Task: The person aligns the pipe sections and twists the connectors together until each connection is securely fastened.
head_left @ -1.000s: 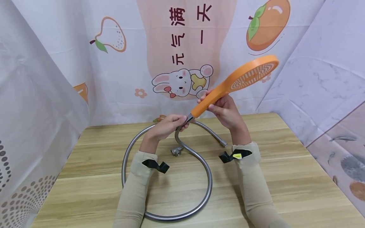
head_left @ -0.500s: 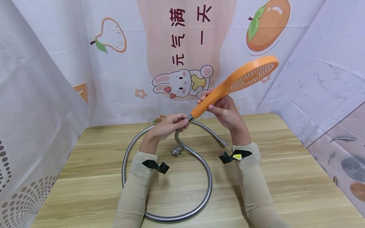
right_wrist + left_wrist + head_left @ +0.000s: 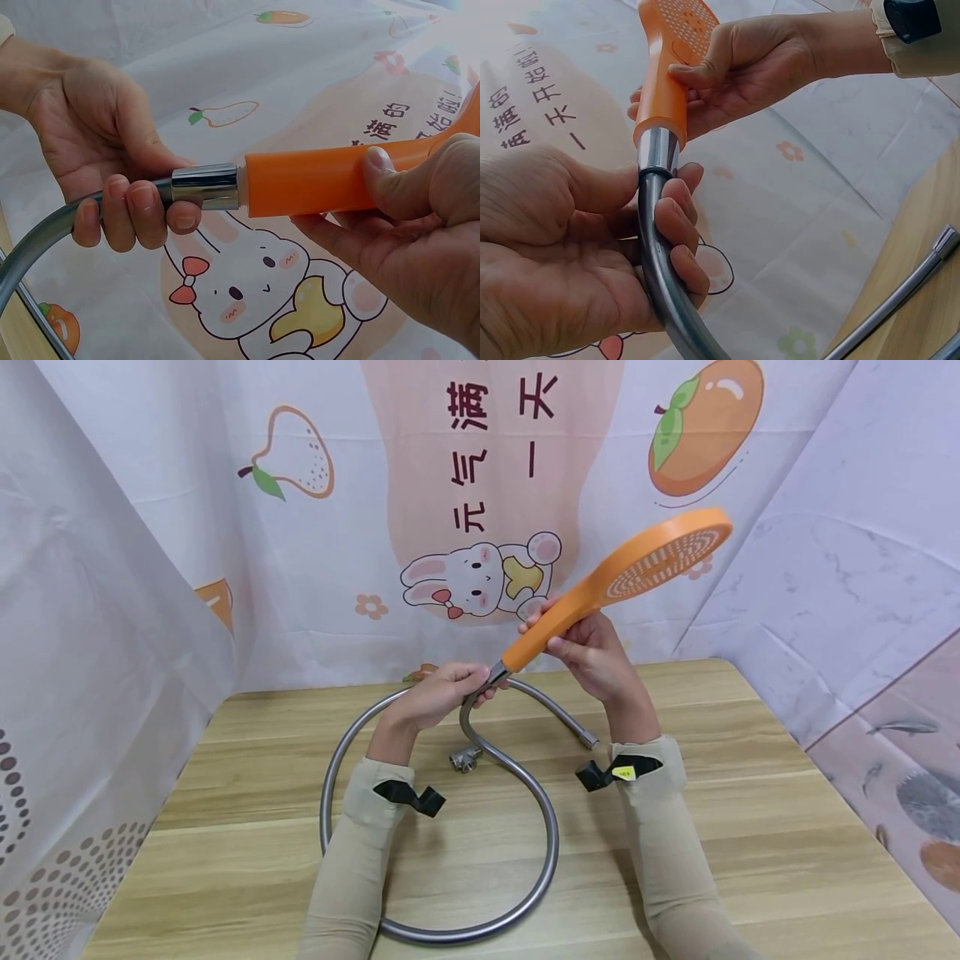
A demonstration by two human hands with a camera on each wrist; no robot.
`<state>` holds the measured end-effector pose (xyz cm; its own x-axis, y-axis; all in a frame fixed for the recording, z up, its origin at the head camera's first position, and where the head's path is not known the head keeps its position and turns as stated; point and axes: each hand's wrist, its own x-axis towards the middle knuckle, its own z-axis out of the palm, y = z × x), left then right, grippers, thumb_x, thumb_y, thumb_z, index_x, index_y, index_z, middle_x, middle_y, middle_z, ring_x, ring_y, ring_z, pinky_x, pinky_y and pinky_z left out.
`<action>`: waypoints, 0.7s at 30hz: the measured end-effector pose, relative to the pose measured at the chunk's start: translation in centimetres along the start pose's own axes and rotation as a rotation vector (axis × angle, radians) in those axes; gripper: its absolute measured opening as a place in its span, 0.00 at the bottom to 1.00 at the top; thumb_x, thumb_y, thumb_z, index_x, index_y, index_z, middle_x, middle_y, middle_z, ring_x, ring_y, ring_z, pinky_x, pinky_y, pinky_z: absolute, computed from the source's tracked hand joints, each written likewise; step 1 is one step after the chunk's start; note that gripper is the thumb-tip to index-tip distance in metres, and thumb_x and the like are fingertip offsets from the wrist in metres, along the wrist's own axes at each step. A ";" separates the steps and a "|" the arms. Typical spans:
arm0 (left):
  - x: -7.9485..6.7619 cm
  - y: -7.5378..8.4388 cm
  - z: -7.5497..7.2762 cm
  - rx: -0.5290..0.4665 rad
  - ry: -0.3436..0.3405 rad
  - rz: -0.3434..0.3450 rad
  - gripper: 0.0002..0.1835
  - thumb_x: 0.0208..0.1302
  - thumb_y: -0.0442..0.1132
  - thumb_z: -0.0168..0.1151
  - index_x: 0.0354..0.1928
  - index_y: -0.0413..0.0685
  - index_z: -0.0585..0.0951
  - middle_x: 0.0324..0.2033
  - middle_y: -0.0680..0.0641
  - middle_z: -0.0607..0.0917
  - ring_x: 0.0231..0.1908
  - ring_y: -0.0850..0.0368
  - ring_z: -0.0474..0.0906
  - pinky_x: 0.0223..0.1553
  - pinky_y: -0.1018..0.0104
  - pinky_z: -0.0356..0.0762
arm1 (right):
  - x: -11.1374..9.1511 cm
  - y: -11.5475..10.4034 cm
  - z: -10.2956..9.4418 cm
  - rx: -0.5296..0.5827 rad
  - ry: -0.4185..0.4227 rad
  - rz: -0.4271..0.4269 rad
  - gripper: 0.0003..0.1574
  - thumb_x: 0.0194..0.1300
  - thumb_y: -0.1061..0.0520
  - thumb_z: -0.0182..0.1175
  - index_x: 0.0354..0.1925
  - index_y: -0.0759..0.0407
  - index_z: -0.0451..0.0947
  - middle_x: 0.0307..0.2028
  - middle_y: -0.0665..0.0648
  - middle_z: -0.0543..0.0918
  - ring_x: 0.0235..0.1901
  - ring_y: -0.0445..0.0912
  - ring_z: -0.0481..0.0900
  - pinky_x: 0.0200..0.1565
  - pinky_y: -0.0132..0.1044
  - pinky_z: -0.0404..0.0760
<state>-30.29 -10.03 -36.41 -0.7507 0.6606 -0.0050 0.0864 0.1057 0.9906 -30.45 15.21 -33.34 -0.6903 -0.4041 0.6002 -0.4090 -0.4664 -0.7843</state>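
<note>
An orange shower head (image 3: 652,560) is held up above the table's far edge, tilted with its perforated face toward the lower right. My right hand (image 3: 600,664) grips its handle, thumb on the near side and fingers behind. At the handle's lower end sits the chrome nut (image 3: 206,187) of a grey metal shower hose (image 3: 552,835); a pale ring shows between nut and handle. My left hand (image 3: 442,693) holds the hose end, fingers curled round it and thumb at the nut, as the left wrist view shows. How far the nut is threaded on cannot be seen.
The hose loops over the wooden table (image 3: 765,827), its other end (image 3: 589,739) lying near my right wrist. A small metal pipe fitting (image 3: 466,759) lies between my forearms. A printed curtain (image 3: 315,585) hangs behind the table and at both sides.
My left thumb and fingers shift up over the chrome nut, then back down, leaving more of it showing. The shower head and my right hand stay nearly still.
</note>
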 end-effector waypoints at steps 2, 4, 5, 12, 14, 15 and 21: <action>0.0 0.1 0.0 0.005 -0.004 0.004 0.22 0.84 0.41 0.41 0.57 0.27 0.76 0.35 0.48 0.74 0.39 0.55 0.69 0.46 0.61 0.66 | 0.0 0.0 0.0 -0.003 -0.003 -0.001 0.26 0.69 0.82 0.45 0.58 0.64 0.71 0.49 0.59 0.83 0.54 0.50 0.85 0.58 0.42 0.83; -0.1 0.0 0.0 0.013 -0.012 0.018 0.20 0.83 0.41 0.42 0.54 0.28 0.76 0.34 0.49 0.74 0.38 0.55 0.68 0.45 0.63 0.66 | 0.0 0.0 0.0 0.000 -0.004 -0.001 0.26 0.69 0.82 0.45 0.57 0.64 0.71 0.49 0.59 0.83 0.54 0.50 0.85 0.58 0.42 0.83; -0.1 0.0 0.0 0.016 -0.016 0.027 0.19 0.83 0.40 0.42 0.53 0.29 0.76 0.34 0.49 0.74 0.38 0.55 0.68 0.44 0.64 0.67 | 0.0 0.0 0.0 0.000 -0.004 -0.002 0.25 0.69 0.82 0.45 0.57 0.65 0.71 0.49 0.59 0.83 0.54 0.50 0.85 0.59 0.42 0.83; 0.0 0.1 0.1 0.004 -0.022 0.035 0.10 0.81 0.34 0.45 0.47 0.33 0.73 0.34 0.47 0.75 0.34 0.57 0.68 0.41 0.68 0.68 | 0.0 0.0 0.0 0.004 0.001 0.004 0.26 0.68 0.82 0.46 0.57 0.64 0.72 0.48 0.59 0.83 0.54 0.53 0.85 0.59 0.42 0.82; 0.0 0.1 0.1 0.005 -0.019 0.032 0.09 0.81 0.33 0.45 0.47 0.34 0.73 0.35 0.47 0.75 0.34 0.57 0.69 0.41 0.67 0.68 | 0.0 0.0 -0.1 0.000 0.002 0.002 0.25 0.68 0.82 0.46 0.57 0.64 0.72 0.49 0.58 0.83 0.54 0.52 0.85 0.59 0.42 0.82; 0.0 0.2 0.1 0.008 -0.016 0.031 0.09 0.81 0.33 0.45 0.47 0.35 0.73 0.34 0.47 0.75 0.34 0.57 0.69 0.41 0.67 0.68 | 0.0 -0.1 -0.1 -0.001 0.002 0.002 0.25 0.69 0.82 0.47 0.57 0.64 0.72 0.49 0.58 0.83 0.54 0.52 0.85 0.59 0.42 0.82; -0.2 0.2 0.1 0.023 -0.020 0.041 0.09 0.81 0.34 0.45 0.48 0.37 0.74 0.34 0.49 0.75 0.35 0.56 0.69 0.42 0.65 0.68 | 0.0 -0.1 0.0 -0.001 0.008 0.008 0.26 0.68 0.82 0.46 0.57 0.63 0.72 0.48 0.58 0.84 0.54 0.51 0.86 0.60 0.42 0.82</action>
<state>-30.09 -10.07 -36.22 -0.7328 0.6797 0.0327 0.1320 0.0949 0.9867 -30.38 15.27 -33.27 -0.6980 -0.4019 0.5927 -0.4040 -0.4624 -0.7893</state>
